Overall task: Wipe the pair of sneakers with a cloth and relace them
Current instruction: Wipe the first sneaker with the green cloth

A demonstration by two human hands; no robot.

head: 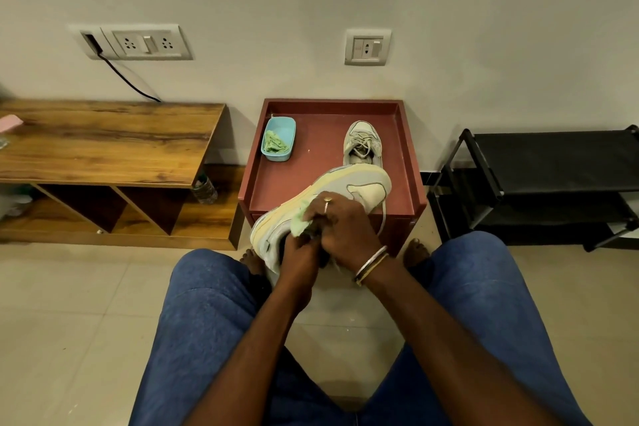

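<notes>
A grey and cream sneaker [349, 187] lies on its side, sole up, across the near edge of the red table [411, 162], above my knees. My left hand [298, 261] grips its heel end near the opening. My right hand [344, 228] holds a light green cloth [301, 221] against the sneaker's side. One loose lace [383, 218] hangs down from the toe end. The second sneaker [363, 143] stands upright and laced at the table's back right.
A blue tub [278, 138] holding another green cloth sits at the table's back left. A wooden bench [103, 142] is to the left with a bottle [204, 188] under it. A black shoe rack [539, 183] stands to the right. My feet rest by the table's base.
</notes>
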